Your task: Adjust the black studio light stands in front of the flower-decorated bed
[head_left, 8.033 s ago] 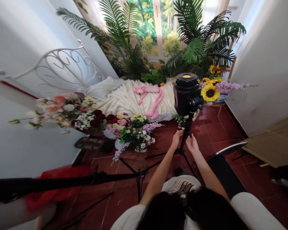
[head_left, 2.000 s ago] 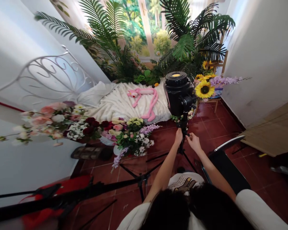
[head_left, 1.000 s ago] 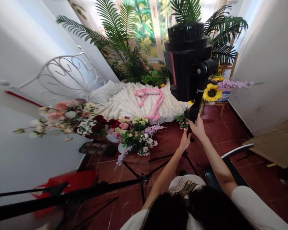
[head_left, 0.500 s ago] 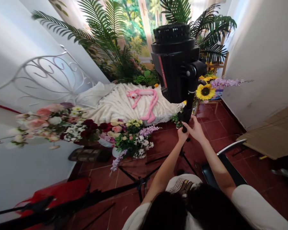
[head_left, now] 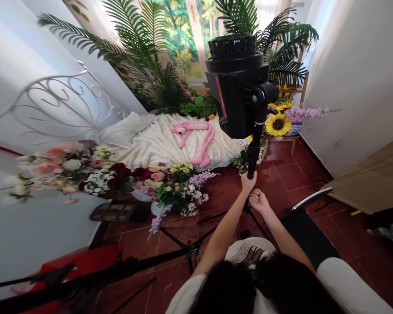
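A large black studio light [head_left: 236,87] stands on a black stand pole [head_left: 254,152] in front of me. My left hand [head_left: 248,182] is wrapped round the pole below the light. Just below and to the right, my right hand [head_left: 258,199] is at the lower part of the stand with its fingers curled. What those fingers grip, if anything, is too small to make out. The stand's dark legs spread over the red tiled floor beneath my hands.
Flowers [head_left: 173,187] and a bed [head_left: 150,144] with a pink plush toy [head_left: 196,126] lie ahead left. Sunflowers [head_left: 277,124] stand right of the pole. A black chair [head_left: 309,235] is at my right, another black stand [head_left: 144,261] at lower left, a red bag [head_left: 81,261] behind it.
My right hand has moved down from the pole beside my left hand to below it, and its fingers have curled. My left hand stays on the pole. The view has shifted slightly.
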A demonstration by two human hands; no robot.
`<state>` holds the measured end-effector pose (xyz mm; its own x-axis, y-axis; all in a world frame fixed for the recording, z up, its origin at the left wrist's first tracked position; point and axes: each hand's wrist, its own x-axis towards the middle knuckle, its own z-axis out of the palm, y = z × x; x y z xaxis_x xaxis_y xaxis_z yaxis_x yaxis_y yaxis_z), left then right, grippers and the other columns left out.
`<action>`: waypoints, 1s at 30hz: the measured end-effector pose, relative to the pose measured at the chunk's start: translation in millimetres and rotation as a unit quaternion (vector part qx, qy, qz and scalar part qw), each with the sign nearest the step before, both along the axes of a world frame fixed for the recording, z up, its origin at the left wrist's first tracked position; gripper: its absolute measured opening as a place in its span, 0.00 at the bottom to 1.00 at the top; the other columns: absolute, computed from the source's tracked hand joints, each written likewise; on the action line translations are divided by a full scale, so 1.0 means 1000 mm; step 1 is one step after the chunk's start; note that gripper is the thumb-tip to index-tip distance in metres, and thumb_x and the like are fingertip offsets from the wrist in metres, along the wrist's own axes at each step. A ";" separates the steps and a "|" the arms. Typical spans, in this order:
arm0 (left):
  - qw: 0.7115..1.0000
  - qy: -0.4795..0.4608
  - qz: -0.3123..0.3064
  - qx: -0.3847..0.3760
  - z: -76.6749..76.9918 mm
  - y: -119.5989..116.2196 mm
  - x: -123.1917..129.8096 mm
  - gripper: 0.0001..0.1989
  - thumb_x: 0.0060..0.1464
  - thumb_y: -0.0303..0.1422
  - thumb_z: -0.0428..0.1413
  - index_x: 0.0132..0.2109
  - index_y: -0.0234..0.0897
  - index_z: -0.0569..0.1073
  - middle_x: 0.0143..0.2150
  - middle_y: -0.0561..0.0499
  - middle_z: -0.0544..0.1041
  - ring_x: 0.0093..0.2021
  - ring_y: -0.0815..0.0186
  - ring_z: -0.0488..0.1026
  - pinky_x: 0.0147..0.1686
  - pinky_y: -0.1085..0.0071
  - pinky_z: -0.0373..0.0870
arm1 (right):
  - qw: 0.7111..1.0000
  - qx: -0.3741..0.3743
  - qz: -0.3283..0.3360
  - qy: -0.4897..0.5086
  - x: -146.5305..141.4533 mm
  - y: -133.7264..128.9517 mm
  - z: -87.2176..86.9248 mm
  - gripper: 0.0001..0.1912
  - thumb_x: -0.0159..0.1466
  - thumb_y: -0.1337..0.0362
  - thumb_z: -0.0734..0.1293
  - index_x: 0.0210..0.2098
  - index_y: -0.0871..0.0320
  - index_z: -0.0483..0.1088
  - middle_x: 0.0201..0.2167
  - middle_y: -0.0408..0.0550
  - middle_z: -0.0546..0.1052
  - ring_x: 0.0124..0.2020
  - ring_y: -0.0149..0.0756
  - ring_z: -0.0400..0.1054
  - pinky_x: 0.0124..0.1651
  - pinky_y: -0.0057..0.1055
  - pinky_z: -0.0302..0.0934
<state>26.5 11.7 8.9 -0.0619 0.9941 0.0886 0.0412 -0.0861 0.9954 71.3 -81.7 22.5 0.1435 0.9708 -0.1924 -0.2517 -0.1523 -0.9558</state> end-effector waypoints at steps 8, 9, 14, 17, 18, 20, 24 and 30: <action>0.993 -0.036 -0.104 0.038 0.013 -0.017 -0.033 0.16 0.47 0.42 0.62 0.40 0.35 0.75 0.37 0.48 0.78 0.37 0.67 0.74 0.40 0.71 0.71 | 0.828 -0.166 -0.055 0.533 -0.012 -0.004 -0.026 0.13 0.64 0.72 0.56 0.23 0.56 0.59 0.14 0.35 0.59 0.14 0.23 0.57 0.20 0.18 0.56; 0.993 -0.042 -0.106 0.044 0.012 -0.023 -0.045 0.17 0.48 0.41 0.62 0.43 0.36 0.75 0.41 0.47 0.78 0.41 0.65 0.75 0.44 0.69 0.71 | 0.829 -0.184 -0.042 0.526 -0.019 -0.003 -0.030 0.12 0.63 0.72 0.57 0.23 0.57 0.60 0.14 0.35 0.60 0.15 0.23 0.58 0.20 0.18 0.56; 0.999 -0.040 0.020 0.020 -0.011 -0.058 -0.138 0.16 0.51 0.42 0.59 0.42 0.36 0.75 0.43 0.43 0.78 0.45 0.63 0.76 0.48 0.64 0.71 | 0.844 -0.262 0.050 0.466 -0.068 0.006 -0.037 0.06 0.60 0.72 0.61 0.28 0.57 0.64 0.17 0.36 0.68 0.15 0.22 0.60 0.21 0.18 0.58; 0.984 -0.051 0.169 -0.012 -0.031 -0.086 -0.208 0.17 0.49 0.45 0.60 0.39 0.35 0.75 0.40 0.43 0.78 0.42 0.62 0.76 0.46 0.64 0.72 | 0.833 -0.312 0.110 0.442 -0.112 0.015 -0.028 0.06 0.61 0.71 0.60 0.28 0.57 0.64 0.19 0.37 0.70 0.16 0.23 0.61 0.21 0.19 0.59; 0.974 -0.054 0.220 -0.016 -0.037 -0.097 -0.231 0.18 0.48 0.46 0.60 0.38 0.35 0.75 0.39 0.44 0.78 0.41 0.62 0.76 0.45 0.64 0.72 | 0.831 -0.327 0.137 0.430 -0.129 0.017 -0.024 0.06 0.61 0.71 0.60 0.28 0.57 0.64 0.19 0.37 0.70 0.16 0.23 0.62 0.21 0.19 0.59; 0.947 -0.053 0.315 -0.016 -0.043 -0.120 -0.273 0.19 0.47 0.47 0.60 0.36 0.35 0.75 0.35 0.45 0.78 0.38 0.63 0.76 0.44 0.64 0.72 | 0.828 -0.343 0.194 0.399 -0.165 0.018 -0.016 0.06 0.61 0.70 0.60 0.28 0.57 0.63 0.19 0.38 0.70 0.17 0.24 0.62 0.21 0.19 0.59; 0.890 -0.045 0.453 0.001 -0.045 -0.172 -0.335 0.19 0.46 0.48 0.60 0.35 0.36 0.74 0.33 0.47 0.78 0.36 0.64 0.75 0.42 0.67 0.71 | 0.829 -0.333 0.325 0.309 -0.243 0.009 -0.002 0.07 0.63 0.69 0.60 0.28 0.57 0.62 0.18 0.38 0.69 0.17 0.23 0.60 0.21 0.19 0.58; 0.835 -0.038 0.549 0.021 -0.035 -0.230 -0.376 0.17 0.48 0.47 0.59 0.35 0.36 0.73 0.33 0.49 0.76 0.35 0.67 0.73 0.39 0.69 0.70 | 0.811 -0.207 0.546 0.044 -0.341 -0.002 0.024 0.12 0.68 0.61 0.58 0.31 0.59 0.65 0.20 0.41 0.70 0.15 0.23 0.56 0.17 0.21 0.50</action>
<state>-349.2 -218.4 -26.1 -0.9408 0.3303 0.0766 0.0553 -0.0736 0.9958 -269.7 -83.2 46.9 -0.7894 0.3592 -0.4979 0.1852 -0.6338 -0.7510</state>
